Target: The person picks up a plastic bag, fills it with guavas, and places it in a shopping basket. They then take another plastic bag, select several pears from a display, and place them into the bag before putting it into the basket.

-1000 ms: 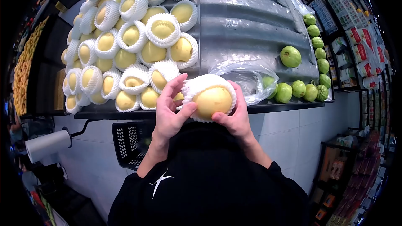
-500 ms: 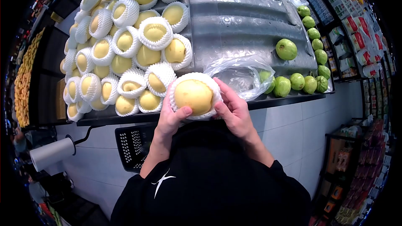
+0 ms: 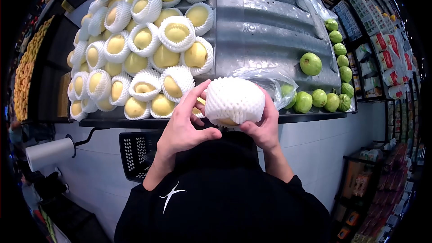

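We see the right hand (image 3: 266,128) closed around a round yellow fruit (image 3: 234,101) wrapped in a white foam mesh sleeve. It grips from the fruit's four o'clock side, with the thumb under the lower edge and the fingers curled up behind. The sleeve faces us and covers nearly all of the fruit; only a strip of yellow skin shows at six o'clock. The fruit is held up in the air in front of the near edge of the grey ribbed metal display shelf (image 3: 270,27), not resting on it.

The left hand (image 3: 182,128) sits at the fruit's eight o'clock, open, holding nothing. Its fingers are spread and stretched towards the sleeve's left edge, with the thumb pointing in below the fruit. The fingertips reach the foam, but we cannot tell whether they press on it.

At ten o'clock from the held fruit, a heap of yellow fruits in white foam sleeves (image 3: 144,49) fills the left half of the shelf. A crumpled clear plastic bag (image 3: 272,78) lies on the shelf just behind the fruit at two o'clock. Round green fruits (image 3: 311,63) lie further out at three o'clock. A black perforated plastic basket (image 3: 135,150) hangs below the shelf at eight o'clock, with a white roll (image 3: 47,153) on a bracket beyond it.
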`<action>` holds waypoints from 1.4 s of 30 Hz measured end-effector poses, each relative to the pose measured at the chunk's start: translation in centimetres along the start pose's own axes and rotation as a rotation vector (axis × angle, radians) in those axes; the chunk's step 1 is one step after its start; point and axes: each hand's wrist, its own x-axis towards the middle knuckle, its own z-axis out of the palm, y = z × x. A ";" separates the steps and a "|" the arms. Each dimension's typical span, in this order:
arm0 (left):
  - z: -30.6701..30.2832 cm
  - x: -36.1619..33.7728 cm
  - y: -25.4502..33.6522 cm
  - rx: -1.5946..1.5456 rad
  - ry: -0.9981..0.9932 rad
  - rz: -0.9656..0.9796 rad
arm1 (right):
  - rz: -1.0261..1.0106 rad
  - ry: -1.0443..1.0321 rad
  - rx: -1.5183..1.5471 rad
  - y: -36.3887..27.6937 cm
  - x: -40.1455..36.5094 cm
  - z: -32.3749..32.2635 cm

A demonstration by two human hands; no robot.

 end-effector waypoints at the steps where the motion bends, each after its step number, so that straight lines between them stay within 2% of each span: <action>1: 1.2 0.4 -0.5 -0.165 0.037 0.050 | 0.041 0.001 0.055 0.2 0.2 -0.1; 2: 1.9 0.7 -1.1 -0.328 0.073 0.101 | 0.042 0.002 0.055 0.7 0.1 -0.3; 4: 2.0 0.9 -1.3 -0.335 0.087 0.074 | 0.105 -0.071 0.025 1.7 0.0 -0.8; 6: 1.8 1.3 -2.1 -0.338 0.098 0.051 | 0.091 -0.044 0.008 1.9 -0.2 -0.7; 8: 1.1 1.2 -3.6 -0.322 0.128 0.012 | 0.202 -0.010 0.076 1.8 -0.3 -0.8; 11: 1.1 1.3 -3.7 -0.294 0.142 0.031 | 0.227 -0.007 0.161 2.2 -0.4 -1.3; 16: 1.2 1.5 -2.7 -0.340 0.062 -0.025 | 0.197 -0.046 0.182 1.9 -0.4 -1.4; 18: 2.8 1.6 -1.5 -0.396 0.086 0.101 | 0.128 -0.017 0.034 1.5 -0.5 -0.8; 19: 2.3 1.5 -1.9 -0.396 0.015 0.015 | 0.127 -0.009 0.036 1.4 -0.7 -0.8; 21: 1.9 1.7 -2.7 -0.420 0.005 0.004 | 0.205 -0.062 -0.020 1.4 -1.0 -1.0; 28: 1.3 1.1 -4.9 -0.516 0.032 -0.057 | 0.186 -0.057 -0.035 2.0 -0.8 -1.1; 33: 1.4 0.9 -4.0 -0.510 0.041 -0.071 | 0.187 -0.102 0.054 2.1 -0.7 -1.2; 35: 1.7 0.8 -2.9 -0.728 0.043 -0.124 | 0.141 -0.095 0.051 2.2 -0.5 -1.0; 39: 1.7 0.3 -2.9 -0.678 0.042 -0.129 | 0.088 -0.061 0.010 2.2 -0.5 -1.3; 40: 1.8 0.3 -2.9 -0.626 0.061 -0.080 | 0.086 -0.058 0.009 2.2 -0.6 -1.3; 42: 2.4 0.0 -2.7 -0.579 0.067 -0.036 | 0.066 0.044 0.089 2.0 -1.0 -1.2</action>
